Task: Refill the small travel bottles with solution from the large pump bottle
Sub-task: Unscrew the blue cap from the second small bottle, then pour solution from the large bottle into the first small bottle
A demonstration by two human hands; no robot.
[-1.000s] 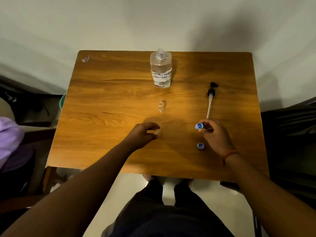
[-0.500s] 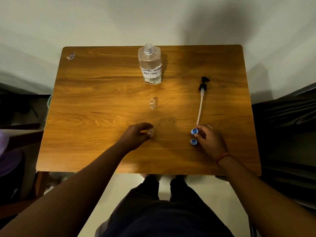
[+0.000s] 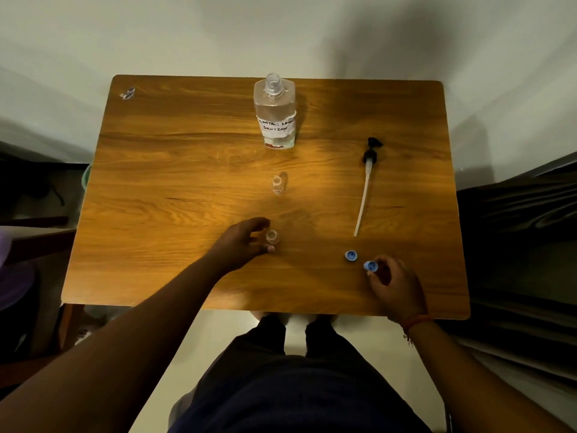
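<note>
Table (image 3: 187,170): orange-brown wood grain. Caps (image 3: 351,255) (image 3: 370,266) blue. Pump head (image 3: 371,150) black, tube (image 3: 362,204) white. Lrg bottle (image 3: 274,120) clear w/ white label.

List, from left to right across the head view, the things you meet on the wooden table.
Small crumpled wrapper → left hand gripping a small clear travel bottle → loose blue cap → blue cap pinched by the right hand.

We see a glossy brown wood-grain desk (image 3: 187,170), a clear smooth plastic large bottle (image 3: 274,114) with a torn white paper label (image 3: 277,125), and two blue plastic caps (image 3: 351,255), matt.
</note>
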